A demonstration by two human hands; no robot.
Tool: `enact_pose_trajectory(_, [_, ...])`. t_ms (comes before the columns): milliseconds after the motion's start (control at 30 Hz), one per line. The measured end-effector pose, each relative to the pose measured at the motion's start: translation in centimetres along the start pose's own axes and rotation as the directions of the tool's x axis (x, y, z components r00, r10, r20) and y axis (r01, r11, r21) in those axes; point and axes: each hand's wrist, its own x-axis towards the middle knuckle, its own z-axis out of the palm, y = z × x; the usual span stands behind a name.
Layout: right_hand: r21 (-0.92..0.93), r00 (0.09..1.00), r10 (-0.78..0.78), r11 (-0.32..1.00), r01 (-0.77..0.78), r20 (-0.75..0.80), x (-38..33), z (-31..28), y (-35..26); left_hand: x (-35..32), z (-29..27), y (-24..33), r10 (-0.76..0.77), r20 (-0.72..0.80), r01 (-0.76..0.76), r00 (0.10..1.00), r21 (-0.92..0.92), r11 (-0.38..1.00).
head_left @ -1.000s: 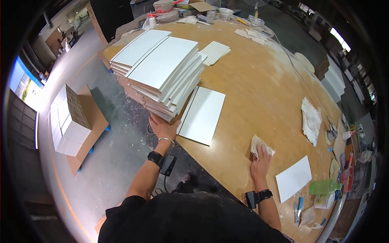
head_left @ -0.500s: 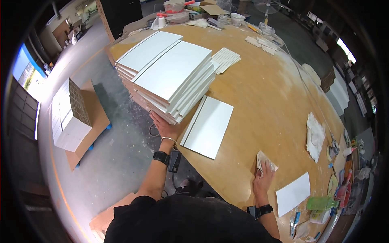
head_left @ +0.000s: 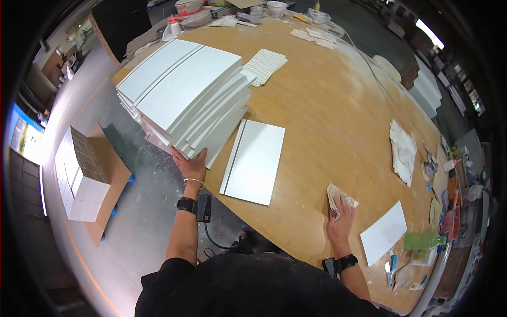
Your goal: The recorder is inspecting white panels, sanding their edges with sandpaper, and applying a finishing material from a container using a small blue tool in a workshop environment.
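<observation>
Comparing frames, I noted my left hand [head_left: 191, 165] stayed flat, fingers spread, against the stack of white panels [head_left: 185, 95] at the counter [head_left: 327, 105] edge; my right hand [head_left: 340, 215] remained pressing a crumpled rag [head_left: 338, 196] beside the single panel [head_left: 254, 161].

A single head-worn fisheye camera looked steeply down from above the person's shoulders onto the table [head_left: 327, 105]. It faced forward across the wood top, with the floor [head_left: 132, 232] at left. The forearms entered from the near edge, close below, and far edges bent toward the rim.
</observation>
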Motion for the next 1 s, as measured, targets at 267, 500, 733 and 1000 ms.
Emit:
enact_pose_trajectory(267, [-0.020,0.999,0.036,0.999,-0.036,0.001,-0.1,0.2,0.8,-3.9,-1.3,3.8,0.117,0.173,-0.155,0.978,0.227,0.962])
enact_pose_trajectory(500, [-0.024,0.998,0.057,0.998,-0.056,0.025,-0.1,0.2,0.0,-4.1,-1.1,2.8,0.192,0.067,-0.199,0.979,0.132,0.971])
enact_pose_trajectory(733, [0.018,0.997,0.068,0.997,-0.069,0.041,0.2,-0.1,0.0,-4.3,-0.8,3.2,0.220,-0.011,-0.217,0.975,0.135,0.967])
enact_pose_trajectory(1000, [0.058,0.995,0.086,0.994,-0.089,0.048,0.0,-0.4,0.0,-4.0,-0.9,3.5,0.151,-0.014,-0.149,0.988,0.109,0.983])
